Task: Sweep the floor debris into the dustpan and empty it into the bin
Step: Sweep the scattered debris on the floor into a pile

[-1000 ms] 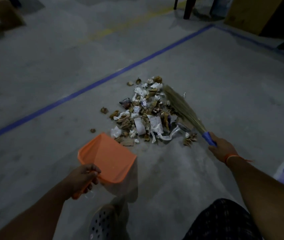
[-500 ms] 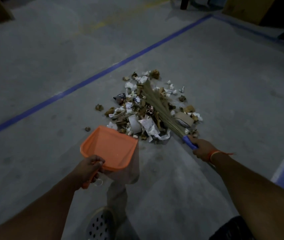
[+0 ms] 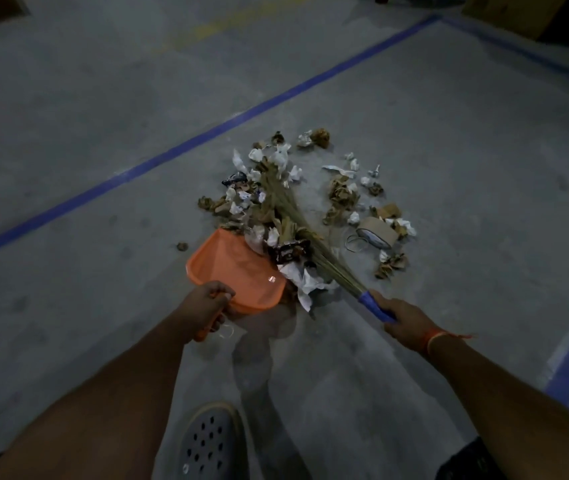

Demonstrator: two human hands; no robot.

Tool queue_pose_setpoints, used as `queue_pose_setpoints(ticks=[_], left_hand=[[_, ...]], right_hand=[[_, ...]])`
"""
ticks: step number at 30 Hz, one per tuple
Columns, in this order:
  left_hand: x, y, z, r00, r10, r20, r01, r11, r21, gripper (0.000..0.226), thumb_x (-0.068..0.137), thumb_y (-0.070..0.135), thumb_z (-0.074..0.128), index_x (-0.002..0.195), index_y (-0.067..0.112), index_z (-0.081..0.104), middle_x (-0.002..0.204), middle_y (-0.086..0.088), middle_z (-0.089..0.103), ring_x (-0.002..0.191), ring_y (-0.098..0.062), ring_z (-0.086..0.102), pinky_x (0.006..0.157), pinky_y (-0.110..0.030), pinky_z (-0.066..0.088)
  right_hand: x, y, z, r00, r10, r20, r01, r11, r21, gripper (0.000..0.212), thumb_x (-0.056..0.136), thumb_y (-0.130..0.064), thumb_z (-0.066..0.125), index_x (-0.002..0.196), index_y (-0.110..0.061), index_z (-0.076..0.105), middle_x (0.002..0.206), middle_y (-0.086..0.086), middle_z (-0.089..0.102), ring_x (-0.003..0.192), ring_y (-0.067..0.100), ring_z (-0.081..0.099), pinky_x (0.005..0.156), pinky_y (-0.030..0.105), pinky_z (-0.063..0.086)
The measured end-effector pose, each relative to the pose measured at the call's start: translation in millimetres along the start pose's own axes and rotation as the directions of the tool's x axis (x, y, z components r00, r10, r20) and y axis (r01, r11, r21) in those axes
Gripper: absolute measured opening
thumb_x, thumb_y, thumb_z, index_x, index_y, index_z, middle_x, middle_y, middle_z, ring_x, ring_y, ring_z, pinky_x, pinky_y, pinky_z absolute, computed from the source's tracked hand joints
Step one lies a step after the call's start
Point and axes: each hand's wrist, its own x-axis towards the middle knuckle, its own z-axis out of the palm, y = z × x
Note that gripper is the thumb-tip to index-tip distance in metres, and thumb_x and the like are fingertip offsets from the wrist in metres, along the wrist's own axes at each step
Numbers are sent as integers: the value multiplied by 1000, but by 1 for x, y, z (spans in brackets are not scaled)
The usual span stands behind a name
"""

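An orange dustpan [image 3: 227, 265] rests on the concrete floor with its mouth against a heap of crumpled paper and brown scraps [image 3: 262, 202]. My left hand [image 3: 207, 303] grips its handle. My right hand [image 3: 404, 315] holds the blue grip of a straw broom [image 3: 297, 223], whose bristles lie across the heap, pressing litter onto the pan's right edge. More scraps and a roll of tape [image 3: 376, 232] lie scattered to the right of the broom. No bin is in view.
Blue tape lines [image 3: 207, 140] cross the grey floor, one at the far right too. My foot in a perforated grey clog [image 3: 207, 441] is near the bottom centre. A cardboard box [image 3: 511, 12] and dark furniture stand at the top right.
The dustpan has slid forward into the heap. The broom has swept leftward through the pile, pushing litter against the pan and leaving scraps and the tape roll on its right.
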Motion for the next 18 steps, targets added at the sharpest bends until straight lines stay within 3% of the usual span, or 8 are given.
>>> queue_pose_setpoints(ticks=[6, 10, 18], left_hand=[[5, -3, -2, 1000, 11, 1, -11, 1000, 8, 11, 105, 11, 52, 104, 11, 63, 84, -21, 66, 50, -20, 54, 45, -24, 41], [9, -3, -2, 1000, 17, -4, -17, 999, 28, 11, 105, 10, 52, 105, 10, 63, 84, -21, 65, 51, -21, 53, 46, -25, 42], [7, -5, -6, 1000, 6, 8, -6, 1000, 8, 10, 106, 13, 52, 106, 10, 62, 87, -21, 63, 53, -18, 53, 47, -24, 42]], right_hand=[[-10, 5, 8, 1000, -21, 6, 21, 1000, 9, 71, 92, -17, 55, 153, -25, 20, 124, 15, 54, 108, 28, 54, 89, 27, 37], [-15, 5, 7, 1000, -30, 5, 30, 999, 18, 76, 91, -15, 55, 154, -28, 15, 129, 17, 51, 114, 32, 52, 96, 32, 38], [-24, 21, 8, 999, -25, 25, 25, 1000, -12, 78, 91, -16, 57, 154, -30, 13, 133, 14, 50, 115, 28, 51, 94, 28, 36]])
